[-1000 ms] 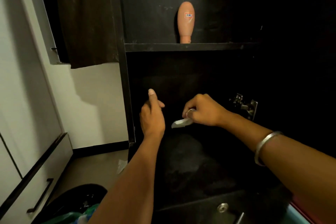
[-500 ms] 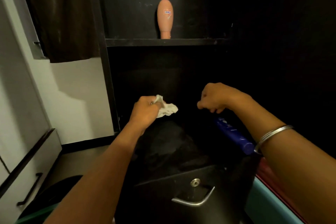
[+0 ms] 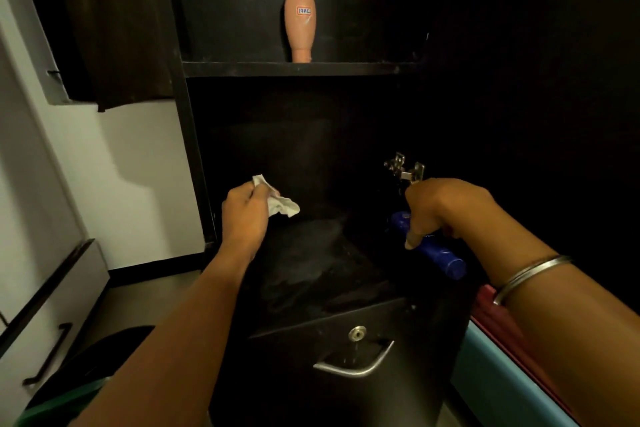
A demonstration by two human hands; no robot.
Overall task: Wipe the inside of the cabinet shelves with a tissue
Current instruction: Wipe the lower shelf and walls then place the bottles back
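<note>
Landmark for all positions: the steel door hinge (image 3: pixel 405 168) on the cabinet's right inner wall.

Left hand (image 3: pixel 247 215) sat well to the left of the hinge and slightly below it, fingers curled tight round a crumpled white tissue (image 3: pixel 282 206). A loose tail of the tissue stuck out toward the hinge side. Tissue hung above the lower shelf (image 3: pixel 311 260), apparently not touching it (hard to judge in the dim light). Holding it bunched probably gave a firm pad for rubbing.

Right hand (image 3: pixel 440 210) was just below and right of the hinge, fingers wrapped over a blue bottle (image 3: pixel 436 253) lying on its side, thumb pointing down along its near face. Judgement: the bottle was being gripped to lift it off the shelf so the surface under it could be wiped.

Shelf surface left of and below the hinge showed pale dusty smears, so wiping looked unfinished.

Well above and left of the hinge, a peach-coloured bottle (image 3: pixel 299 22) stood cap-down on the upper shelf (image 3: pixel 298 69), untouched; that shelf likely remained to do.
</note>
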